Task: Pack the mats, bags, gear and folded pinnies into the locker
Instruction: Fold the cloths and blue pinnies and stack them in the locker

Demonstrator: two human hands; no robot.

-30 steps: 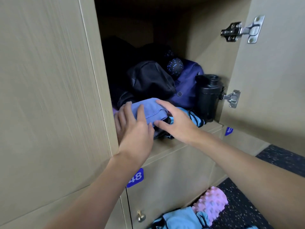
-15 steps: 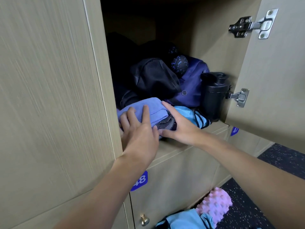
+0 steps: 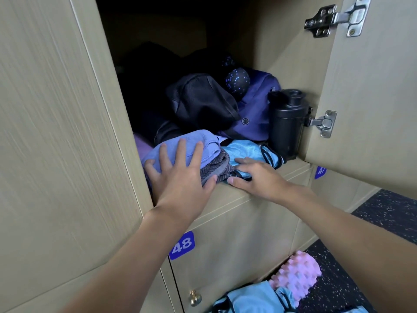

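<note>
The left hand [image 3: 180, 177] is laid flat on a folded lavender-blue cloth [image 3: 180, 143] at the front left of the open locker [image 3: 293, 171]. Its fingers [image 3: 181, 150] are held straight and fanned well apart, and nothing is gripped. The thumb is stretched to the right, against the front edge of a folded grey herringbone cloth [image 3: 217, 167] that is tucked under the lavender-blue one.

The right hand [image 3: 255, 177] is rested on a folded light blue pinnie [image 3: 246, 150] just beside the grey cloth. Its fingers are kept close together and nearly straight on top of the mesh. The thumb is extended leftward along the locker's front ledge, with its tip at the pinnie's black-trimmed hem; the hem seems to be touched rather than pinched, though the contact is partly hidden by the fold.

Behind the cloths, a black bag [image 3: 200, 102] is piled against a purple bag [image 3: 259, 109], and a dark speckled ball [image 3: 238, 81] is lodged between them. A black bottle [image 3: 286, 123] is stood upright at the right wall, next to the lower hinge [image 3: 322, 123] of the opened door [image 3: 372, 98].

Outside the locker, on the dark speckled floor [image 3: 394, 213], a pink ridged roller [image 3: 297, 275] is seen touching another light blue pinnie on the floor [image 3: 248, 299]
</note>
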